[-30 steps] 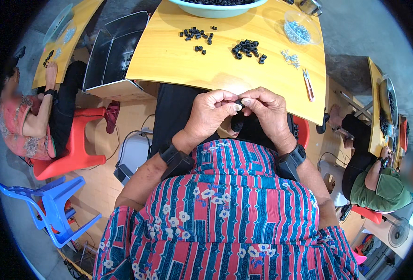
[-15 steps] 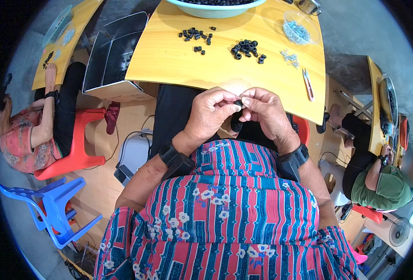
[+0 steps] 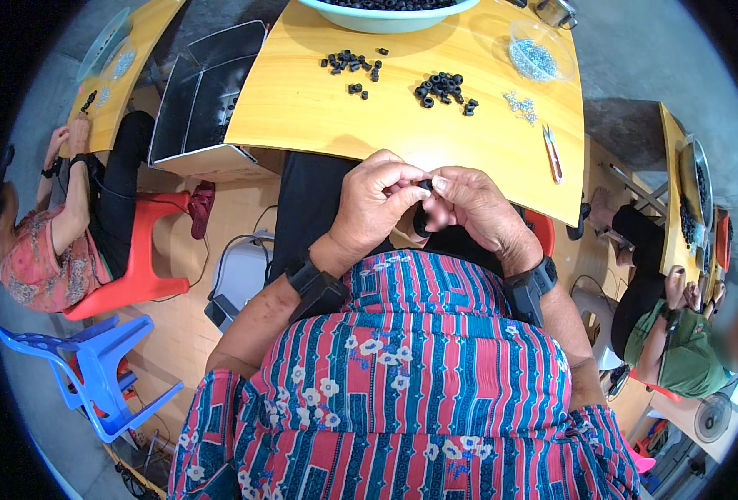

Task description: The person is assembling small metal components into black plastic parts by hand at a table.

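Note:
Above my lap, just off the table's near edge, my left hand pinches a small black cylindrical part between thumb and fingertips. My right hand is closed on the same part from the other side, its thumb and fingers pressed together; they cover most of it. On the yellow table beyond lie a pile of short black cylinders and, to its right, a pile of black ring-like pieces. Tiny shiny silver pieces lie scattered farther right, near small red-handled snips.
A pale green basin of black parts stands at the far edge, and a clear bowl of shiny pieces at the far right. An open box adjoins the table's left side. Co-workers sit left and right; a blue chair stands lower left.
My right hand has shifted slightly right, its fingers turning at the black part, while my left hand stays nearly still. Both co-workers' hands have moved.

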`<state>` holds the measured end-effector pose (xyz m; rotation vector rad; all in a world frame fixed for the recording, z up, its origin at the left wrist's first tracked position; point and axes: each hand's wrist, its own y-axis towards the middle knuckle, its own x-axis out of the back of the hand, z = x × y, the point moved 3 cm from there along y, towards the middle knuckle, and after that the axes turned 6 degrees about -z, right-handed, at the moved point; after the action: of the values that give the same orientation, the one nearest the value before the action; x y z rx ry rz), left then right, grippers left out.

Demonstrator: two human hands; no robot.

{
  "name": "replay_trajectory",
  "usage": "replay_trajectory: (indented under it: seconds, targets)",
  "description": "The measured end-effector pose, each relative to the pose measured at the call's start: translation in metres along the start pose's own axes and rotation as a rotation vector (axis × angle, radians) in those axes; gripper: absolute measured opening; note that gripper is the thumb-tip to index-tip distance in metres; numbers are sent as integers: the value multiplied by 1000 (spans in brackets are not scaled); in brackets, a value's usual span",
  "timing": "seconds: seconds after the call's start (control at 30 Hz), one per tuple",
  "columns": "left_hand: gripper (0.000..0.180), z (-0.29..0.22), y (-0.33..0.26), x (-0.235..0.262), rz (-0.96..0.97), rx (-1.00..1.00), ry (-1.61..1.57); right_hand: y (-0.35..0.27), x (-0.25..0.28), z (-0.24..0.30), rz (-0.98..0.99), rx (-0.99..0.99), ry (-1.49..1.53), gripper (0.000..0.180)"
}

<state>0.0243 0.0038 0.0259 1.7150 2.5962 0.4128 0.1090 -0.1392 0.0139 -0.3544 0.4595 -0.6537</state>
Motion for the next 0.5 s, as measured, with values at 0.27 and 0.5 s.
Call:
replay_trajectory:
  seconds: [0.27,0.5]
  targets:
    - [15,3,1,-1,-38,-40,-6,2,-2,1,15,60,-77,26]
    - [16,7,4,-1,-23,-18,-38,2,-7,6,-50,304,-370,18]
